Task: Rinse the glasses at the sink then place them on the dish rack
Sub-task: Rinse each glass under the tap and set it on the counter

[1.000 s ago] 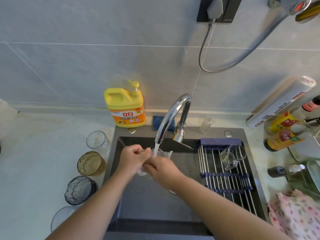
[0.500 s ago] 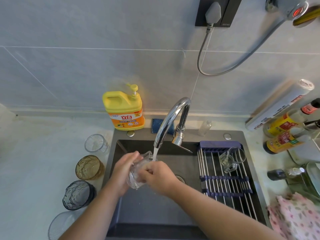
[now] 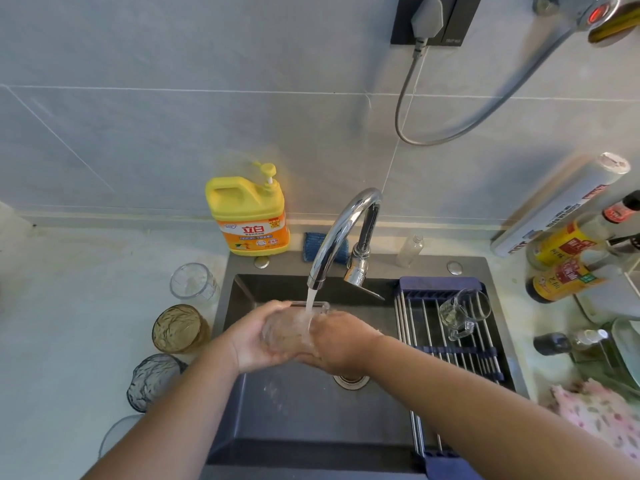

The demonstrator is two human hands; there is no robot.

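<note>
A clear glass [image 3: 289, 329] is held over the dark sink [image 3: 311, 410], under the water running from the chrome faucet [image 3: 341, 233]. My left hand [image 3: 252, 337] cups it from the left and my right hand [image 3: 337, 341] grips it from the right. The stream falls into its mouth. A clear handled glass [image 3: 462, 311] lies on the dish rack [image 3: 450, 344] across the sink's right side. On the counter to the left stand a clear glass [image 3: 194, 282], an amber glass [image 3: 180, 327], a blue-grey glass [image 3: 154, 381] and another clear one [image 3: 117, 434] at the bottom.
A yellow dish soap jug [image 3: 249, 213] and a blue sponge [image 3: 317, 245] sit behind the sink. Sauce bottles [image 3: 568, 258], a wrap roll [image 3: 561, 206] and a pink floral cloth [image 3: 595, 410] crowd the right counter. A hose [image 3: 460, 129] hangs on the wall.
The glass went from tilted at the left to level under the stream, its mouth now facing the faucet. Both hands shifted slightly right and wrap it from either side.
</note>
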